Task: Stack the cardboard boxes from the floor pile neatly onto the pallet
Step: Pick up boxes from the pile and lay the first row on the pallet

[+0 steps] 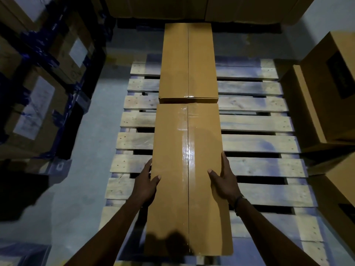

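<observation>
A long brown cardboard box, taped down its middle seam, lies over the wooden pallet. My left hand grips its left side, thumb on the top face. My right hand grips the right side, thumb also on top. A second, similar box lies on the pallet just beyond it, end to end, the two touching or nearly so. Whether the near box rests fully on the slats is hidden.
Brown boxes are piled at the right edge of the pallet. On the left stand cartons strapped with blue bands and white labels. More cardboard stands at the back. Grey floor runs between the left stack and the pallet.
</observation>
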Demonstrator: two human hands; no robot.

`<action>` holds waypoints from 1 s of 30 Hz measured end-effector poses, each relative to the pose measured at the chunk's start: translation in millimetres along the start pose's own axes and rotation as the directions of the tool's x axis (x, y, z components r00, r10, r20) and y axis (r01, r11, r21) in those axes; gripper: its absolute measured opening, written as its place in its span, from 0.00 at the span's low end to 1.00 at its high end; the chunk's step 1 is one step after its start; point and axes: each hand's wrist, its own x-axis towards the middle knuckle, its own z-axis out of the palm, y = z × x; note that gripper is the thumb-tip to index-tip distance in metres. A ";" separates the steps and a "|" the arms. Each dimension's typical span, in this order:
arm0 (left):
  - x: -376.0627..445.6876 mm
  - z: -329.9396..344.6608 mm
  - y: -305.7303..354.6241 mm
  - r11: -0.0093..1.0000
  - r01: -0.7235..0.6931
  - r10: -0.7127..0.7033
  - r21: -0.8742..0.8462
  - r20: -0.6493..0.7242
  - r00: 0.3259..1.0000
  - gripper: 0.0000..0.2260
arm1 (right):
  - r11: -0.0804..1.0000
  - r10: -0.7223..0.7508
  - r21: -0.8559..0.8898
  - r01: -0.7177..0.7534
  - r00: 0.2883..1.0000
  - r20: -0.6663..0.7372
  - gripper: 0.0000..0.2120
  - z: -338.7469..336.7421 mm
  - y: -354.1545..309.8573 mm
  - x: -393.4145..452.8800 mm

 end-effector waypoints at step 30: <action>-8.9 -7.2 34.4 0.964 -0.116 0.142 0.238 -0.095 0.985 0.24 | 0.985 0.008 -0.174 -0.006 1.000 0.007 0.41 -5.0 -14.1 1.3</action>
